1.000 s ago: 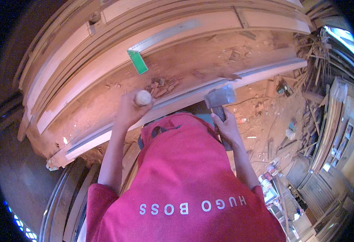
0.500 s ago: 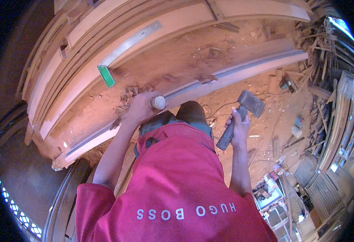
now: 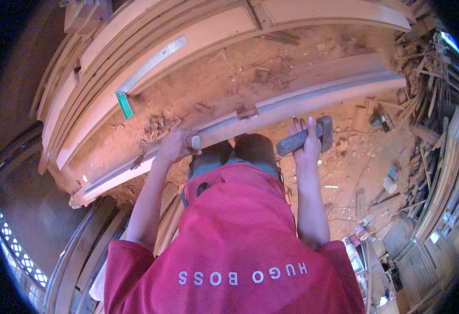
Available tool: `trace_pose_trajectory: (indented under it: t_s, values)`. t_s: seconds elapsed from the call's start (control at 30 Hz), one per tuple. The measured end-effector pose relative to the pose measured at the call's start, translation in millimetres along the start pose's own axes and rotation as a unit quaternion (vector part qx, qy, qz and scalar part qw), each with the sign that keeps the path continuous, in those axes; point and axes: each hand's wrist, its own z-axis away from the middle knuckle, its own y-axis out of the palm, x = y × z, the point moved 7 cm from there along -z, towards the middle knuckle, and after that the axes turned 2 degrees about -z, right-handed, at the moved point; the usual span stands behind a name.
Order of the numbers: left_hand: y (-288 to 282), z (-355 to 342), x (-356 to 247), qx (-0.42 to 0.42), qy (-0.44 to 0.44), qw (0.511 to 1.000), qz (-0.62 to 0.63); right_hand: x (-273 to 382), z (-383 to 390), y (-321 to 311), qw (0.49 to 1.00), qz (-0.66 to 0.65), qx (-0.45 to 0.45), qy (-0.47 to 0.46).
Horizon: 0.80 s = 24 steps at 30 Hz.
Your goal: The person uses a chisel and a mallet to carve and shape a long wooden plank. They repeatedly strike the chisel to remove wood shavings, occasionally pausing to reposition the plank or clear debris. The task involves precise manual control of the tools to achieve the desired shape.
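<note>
A long pale wooden beam (image 3: 313,102) lies across in front of my knees, with a notch cut in its upper edge near the middle. My left hand (image 3: 173,146) rests on it, closed around a chisel (image 3: 193,142); just the round butt of the handle shows, and the blade is hidden. Off to the right of my knees, my right hand (image 3: 309,149) holds a dark, block-headed mallet (image 3: 292,143) in a loose grip. Its fingers are partly stretched, the handle lies level across the palm, and the head is on the right side.
A try square (image 3: 125,105) with a green stock lies on planks (image 3: 224,29) beyond the beam. Wood chips (image 3: 158,125) litter the dirt floor. Scrap wood (image 3: 423,152) is piled along the right, near a power tool (image 3: 381,119). More boards (image 3: 96,230) lie at the lower left.
The mallet has swung from steeply upright to nearly level, and my right fingers have loosened around it. My left hand, with the chisel, sits slightly further left and lower in view.
</note>
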Motion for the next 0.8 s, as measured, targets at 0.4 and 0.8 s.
trace_pose_trajectory:
  t_s: [0.4,0.8]
  values:
    - [53,38,-28,-0.153,-0.013,0.988,-0.015,-21,-35,-45,0.992,0.006,-0.121,0.045]
    - [76,10,-21,-0.034,-0.020,0.993,-0.112,-38,-52,-80,0.998,0.014,-0.034,0.046]
